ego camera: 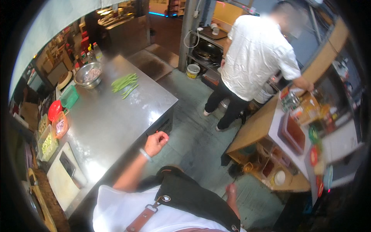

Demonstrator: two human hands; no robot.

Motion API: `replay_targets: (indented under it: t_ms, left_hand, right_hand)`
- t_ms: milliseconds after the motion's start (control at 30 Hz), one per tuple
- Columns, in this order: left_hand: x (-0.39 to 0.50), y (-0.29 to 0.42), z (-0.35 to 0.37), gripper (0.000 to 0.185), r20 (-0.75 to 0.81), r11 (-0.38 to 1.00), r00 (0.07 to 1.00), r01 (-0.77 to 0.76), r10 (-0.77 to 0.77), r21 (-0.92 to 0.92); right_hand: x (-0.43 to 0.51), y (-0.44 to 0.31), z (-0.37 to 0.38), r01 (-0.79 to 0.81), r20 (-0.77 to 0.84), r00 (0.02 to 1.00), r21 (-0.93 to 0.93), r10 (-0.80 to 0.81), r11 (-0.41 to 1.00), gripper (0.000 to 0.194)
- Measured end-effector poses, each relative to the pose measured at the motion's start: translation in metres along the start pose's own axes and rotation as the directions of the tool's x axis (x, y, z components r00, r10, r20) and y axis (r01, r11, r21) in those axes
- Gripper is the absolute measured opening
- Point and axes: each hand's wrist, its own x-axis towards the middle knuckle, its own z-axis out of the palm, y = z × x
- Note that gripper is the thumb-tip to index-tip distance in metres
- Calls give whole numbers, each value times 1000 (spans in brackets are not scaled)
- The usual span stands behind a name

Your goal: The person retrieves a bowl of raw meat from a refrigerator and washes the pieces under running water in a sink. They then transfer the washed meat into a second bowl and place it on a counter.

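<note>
My left hand (156, 143), a pale bangle at its wrist, hangs beside the front edge of the stainless steel counter (116, 116). Its fingers curl in loosely and I see nothing in them. My right hand (231, 191) is low beyond my dark apron (194, 200), over the floor; its fingers are blurred. On the counter lie long green pods (124, 82), like green beans. Behind them a steel bowl (87, 82) holds what looks like raw meat. A cleaver (67, 163) lies flat on a white cutting board (62, 179) at the near left.
A green basket (69, 97), a red bowl (55, 110), an orange basket (60, 124) and a tub of cut vegetables (47, 146) line the counter's left side. A person in a white shirt (255, 55) stands ahead, reaching over a wooden worktable (258, 119) with containers. A bucket (192, 71) stands on the floor.
</note>
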Motion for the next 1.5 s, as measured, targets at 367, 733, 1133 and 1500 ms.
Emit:
replay_targets:
  t_ms: [367, 733, 1133, 1500]
  left_hand:
    - [248, -133, -1, 36, -264, 723, 962, 230, -68, 652]
    - [406, -148, -4, 41, -515, 430, 704, 708, -489, 560]
    - [475, -164, -22, 7, -751, 568, 527, 784, -397, 250]
    - [744, -226, -238, 16, -732, 740, 609, 636, -305, 220]
  right_hand:
    - [189, -336, 307, 563, 636, 735, -379, -234, 735, 29]
    - [351, -432, 465, 849, 823, 516, -527, 239, -19, 41]
    - [374, -580, 893, 493, 912, 261, -408, 317, 768, 27]
    - [526, -627, 1016, 273, 623, 702, -683, 345, 678, 28]
